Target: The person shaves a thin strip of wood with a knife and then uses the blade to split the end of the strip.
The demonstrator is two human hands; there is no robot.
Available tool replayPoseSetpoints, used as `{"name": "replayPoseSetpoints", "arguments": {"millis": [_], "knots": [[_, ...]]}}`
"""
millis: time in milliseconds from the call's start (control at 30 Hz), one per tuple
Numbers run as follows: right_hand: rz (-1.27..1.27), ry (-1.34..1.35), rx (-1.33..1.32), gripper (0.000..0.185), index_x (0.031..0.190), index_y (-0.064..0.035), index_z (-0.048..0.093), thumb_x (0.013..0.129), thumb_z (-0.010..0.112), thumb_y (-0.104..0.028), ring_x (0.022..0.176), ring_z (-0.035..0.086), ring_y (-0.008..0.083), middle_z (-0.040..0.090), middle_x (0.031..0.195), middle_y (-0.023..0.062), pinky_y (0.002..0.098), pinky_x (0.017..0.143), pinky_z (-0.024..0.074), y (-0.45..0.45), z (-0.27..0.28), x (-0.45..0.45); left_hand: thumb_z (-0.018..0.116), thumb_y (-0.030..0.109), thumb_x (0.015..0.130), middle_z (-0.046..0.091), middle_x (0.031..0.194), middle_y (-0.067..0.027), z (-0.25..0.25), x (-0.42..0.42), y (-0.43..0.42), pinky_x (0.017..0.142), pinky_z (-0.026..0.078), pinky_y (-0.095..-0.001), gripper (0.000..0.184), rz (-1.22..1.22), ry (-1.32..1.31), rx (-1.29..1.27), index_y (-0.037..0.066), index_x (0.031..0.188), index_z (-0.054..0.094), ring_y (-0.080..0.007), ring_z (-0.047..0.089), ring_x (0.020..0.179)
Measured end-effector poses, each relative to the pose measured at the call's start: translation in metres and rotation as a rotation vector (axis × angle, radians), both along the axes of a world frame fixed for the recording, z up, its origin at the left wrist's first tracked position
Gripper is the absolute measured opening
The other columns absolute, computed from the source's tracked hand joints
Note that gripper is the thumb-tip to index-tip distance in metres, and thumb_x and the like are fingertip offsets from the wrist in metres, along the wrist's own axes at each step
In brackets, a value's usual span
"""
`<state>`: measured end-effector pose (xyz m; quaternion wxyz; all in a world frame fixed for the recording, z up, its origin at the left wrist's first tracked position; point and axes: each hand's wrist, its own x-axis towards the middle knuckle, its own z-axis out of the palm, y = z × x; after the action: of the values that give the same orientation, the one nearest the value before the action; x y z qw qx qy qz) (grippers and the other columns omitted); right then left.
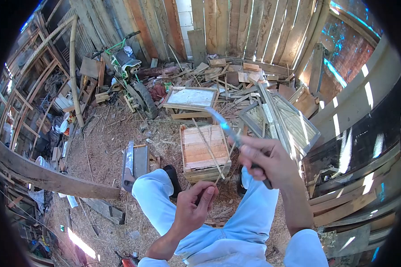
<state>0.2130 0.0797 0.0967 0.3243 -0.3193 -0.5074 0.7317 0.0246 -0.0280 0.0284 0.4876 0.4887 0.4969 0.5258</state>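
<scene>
My left hand (197,201) is closed in a pinch around the lower end of a thin wooden stick (227,157), which slants up and right over the box. In my right hand (268,161) is a knife (229,131), its dark handle wrapped by the fingers and its shiny blade pointing up and left. The knife is close to the stick's upper end; whether they touch I cannot tell. Between my feet stands a wooden box (203,143) with a planked top. Another thin stick (208,146) lies across it.
A handsaw (129,171) rests by a small bench (141,160) on the left. Behind the box are a framed panel (190,96), heaped scrap wood (236,80) and a small motorbike (136,84). Planks (361,196) are stacked at right. Shavings cover the ground.
</scene>
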Motion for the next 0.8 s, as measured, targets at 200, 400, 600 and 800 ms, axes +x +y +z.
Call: {"name": "replayPoseSetpoints", "arguments": {"millis": [200, 400, 600, 800], "knots": [[-0.189, 0.085, 0.033, 0.039, 0.131, -0.0007, 0.047, 0.095, 0.052, -0.014, 0.049, 0.041, 0.0029, 0.051, 0.069, -0.0004, 0.0160, 0.039, 0.0303, 0.016, 0.001, 0.016, 0.050, 0.016, 0.097, 0.049, 0.062, 0.0014, -0.006, -0.007, 0.003, 0.045, 0.035, -0.0194, 0.019, -0.009, -0.130, -0.119, -0.001, 0.093, 0.058, -0.0033, 0.042, 0.051], [0.065, -0.126, 0.077, 0.040, 0.135, -0.0058, 0.045, 0.096, 0.050, -0.014, 0.051, 0.042, 0.0035, 0.053, 0.069, -0.0008, 0.0186, 0.043, 0.0352, -0.025, -0.016, -0.013, 0.051, 0.015, 0.096, 0.050, 0.063, 0.0017, 0.005, -0.007, 0.019, 0.045, 0.034, -0.0192, 0.017, 0.026, -0.215, -0.105, 0.000, 0.095, 0.059, -0.0030, 0.043, 0.053], [0.116, -0.072, -0.034, 0.038, 0.132, -0.0034, 0.047, 0.096, 0.050, -0.015, 0.052, 0.043, 0.0045, 0.050, 0.069, -0.0006, 0.0188, 0.044, 0.0352, -0.019, -0.025, -0.013, 0.055, 0.008, 0.093, 0.054, 0.061, 0.0010, 0.003, 0.000, 0.014, 0.047, 0.035, -0.0206, 0.011, 0.112, 0.165, 0.050, 0.000, 0.095, 0.061, -0.0032, 0.046, 0.054], [0.222, -0.127, -0.132, 0.036, 0.129, -0.0026, 0.050, 0.097, 0.050, -0.018, 0.052, 0.040, 0.0034, 0.048, 0.071, -0.0014, 0.0180, 0.042, 0.0312, -0.020, -0.019, -0.015, 0.058, 0.005, 0.090, 0.055, 0.060, -0.0031, 0.001, 0.002, 0.011, 0.046, 0.036, -0.0231, 0.008, 0.159, 0.276, 0.123, -0.001, 0.094, 0.061, -0.0055, 0.046, 0.051]]}}
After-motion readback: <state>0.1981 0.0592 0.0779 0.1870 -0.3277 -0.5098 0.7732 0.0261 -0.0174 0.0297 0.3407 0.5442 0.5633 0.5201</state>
